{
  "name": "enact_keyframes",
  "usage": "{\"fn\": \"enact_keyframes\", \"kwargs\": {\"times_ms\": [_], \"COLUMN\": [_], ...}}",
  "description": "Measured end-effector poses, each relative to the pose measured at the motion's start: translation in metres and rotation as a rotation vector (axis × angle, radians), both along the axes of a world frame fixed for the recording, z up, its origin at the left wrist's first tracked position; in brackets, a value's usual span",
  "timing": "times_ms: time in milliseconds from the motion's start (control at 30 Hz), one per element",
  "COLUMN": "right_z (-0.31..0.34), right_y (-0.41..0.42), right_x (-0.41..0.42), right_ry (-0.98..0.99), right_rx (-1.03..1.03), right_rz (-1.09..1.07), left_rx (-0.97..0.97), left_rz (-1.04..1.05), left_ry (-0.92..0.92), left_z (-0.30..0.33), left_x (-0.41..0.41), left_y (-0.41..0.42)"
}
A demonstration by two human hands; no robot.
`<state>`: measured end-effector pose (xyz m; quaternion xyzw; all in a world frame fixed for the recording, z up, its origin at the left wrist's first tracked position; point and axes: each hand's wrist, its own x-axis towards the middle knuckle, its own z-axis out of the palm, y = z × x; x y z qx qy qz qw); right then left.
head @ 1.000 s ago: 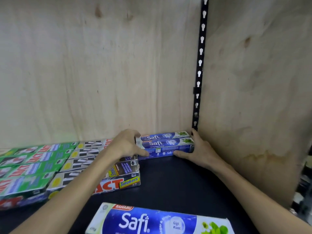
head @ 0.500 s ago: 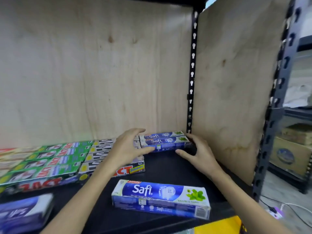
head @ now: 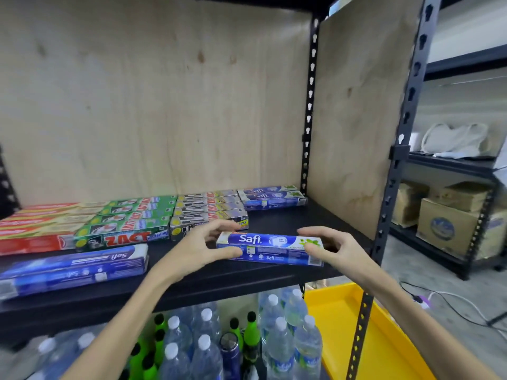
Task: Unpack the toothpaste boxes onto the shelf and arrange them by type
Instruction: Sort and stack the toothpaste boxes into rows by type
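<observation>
The long blue-and-white cardboard Safi toothpaste box (head: 270,248) is lying flat near the front edge of the black metal shelf (head: 219,281), and both hands are closing on its ends. The left hand (head: 204,246) is curling around the box's left end, thumb pressing against the front face and fingers arching over the top. The right hand (head: 326,246) is doing the same at the right end, thumb on the front corner, fingers hooked over the top edge.

Behind this box, against the plywood back panel (head: 153,105), two more blue Safi boxes (head: 271,197) are sitting stacked in the shelf's back right corner. Left of that pair, black-and-white patterned Zact cartons (head: 208,212) are lying in a block, then green Zact whitening cartons (head: 131,223), then red rectangular cartons (head: 35,229) furthest left. In front of the green and red blocks, another pair of glossy blue Safi boxes (head: 74,268) is resting upside down along the shelf's front edge.

Below the shelf, clear plastic water bottles with white caps (head: 279,338) are standing crowded beside green bottles with black caps (head: 248,329). A bright yellow plastic tray (head: 365,338) is sitting right of them, past the perforated dark steel upright (head: 395,171).
</observation>
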<state>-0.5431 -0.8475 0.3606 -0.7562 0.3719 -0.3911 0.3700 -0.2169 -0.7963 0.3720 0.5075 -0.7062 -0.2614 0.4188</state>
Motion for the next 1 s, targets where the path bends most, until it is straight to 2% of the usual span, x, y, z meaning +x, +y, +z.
{"fn": "enact_keyframes", "kwargs": {"times_ms": [100, 267, 400, 533, 600, 767, 1000], "right_z": [0.000, -0.001, 0.001, 0.005, 0.003, 0.006, 0.007], "right_y": [0.002, -0.005, -0.019, -0.037, -0.051, -0.085, -0.144], "right_x": [-0.001, 0.000, -0.008, -0.022, -0.028, -0.021, 0.010], "right_ry": [0.044, 0.074, 0.158, 0.306, 0.408, 0.515, 0.467], "right_rx": [0.044, -0.013, -0.041, -0.125, -0.224, -0.246, -0.201], "right_rz": [0.034, -0.003, -0.085, -0.243, -0.366, -0.414, -0.408], "left_rx": [0.029, -0.003, -0.112, -0.392, -0.467, -0.440, -0.284], "left_rz": [0.011, 0.061, 0.142, 0.307, 0.355, 0.379, 0.460], "left_ry": [-0.018, -0.055, -0.264, -0.614, -0.646, -0.653, -0.698], "left_z": [-0.001, -0.003, -0.003, -0.002, 0.001, 0.012, 0.030], "left_x": [0.001, 0.002, -0.008, -0.032, -0.045, -0.067, -0.056], "left_y": [0.001, -0.001, -0.006, -0.024, -0.039, -0.081, -0.138]}}
